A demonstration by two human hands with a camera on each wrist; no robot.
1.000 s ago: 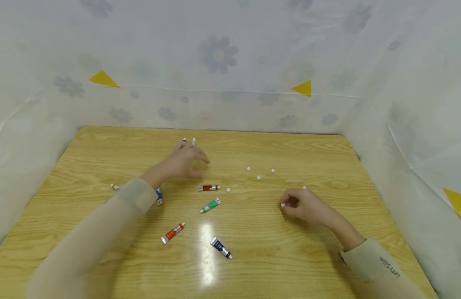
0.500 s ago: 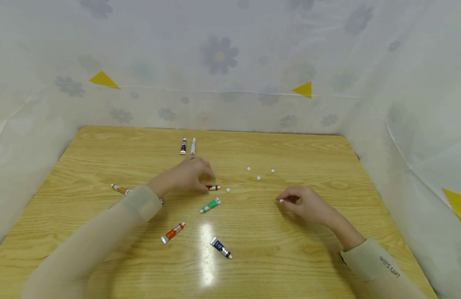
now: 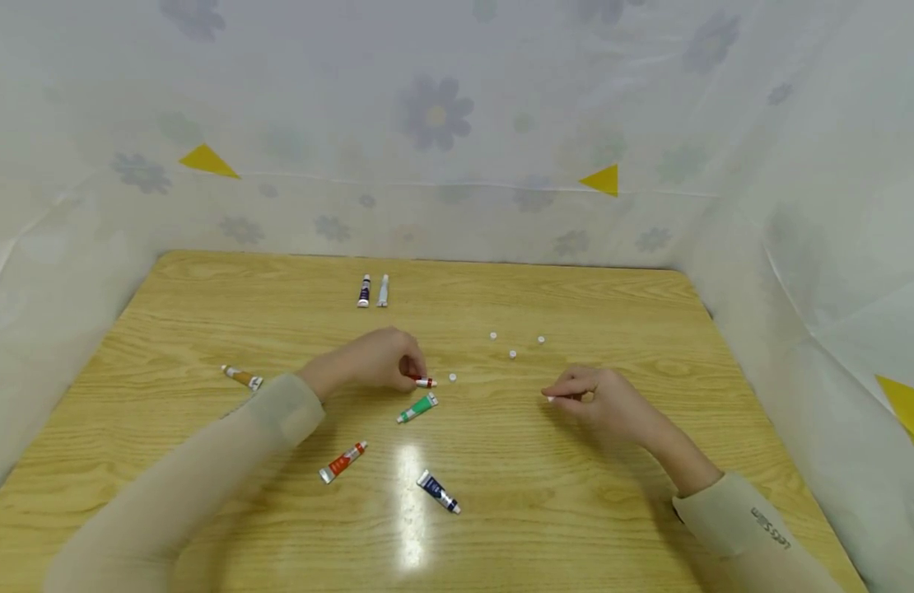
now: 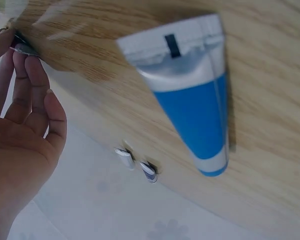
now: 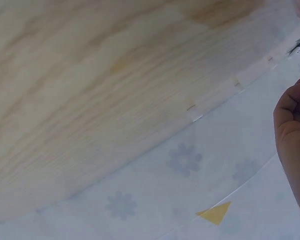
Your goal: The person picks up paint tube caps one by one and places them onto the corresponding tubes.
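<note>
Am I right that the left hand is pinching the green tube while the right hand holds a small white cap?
Not quite. The head view shows the left hand pinching the red tube; the green tube lies untouched just below it. The right hand does hold a small white cap.

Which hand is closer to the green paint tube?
Left. The left hand sits just above the green tube, gripping the red tube; the right hand is well off to its right.
</note>
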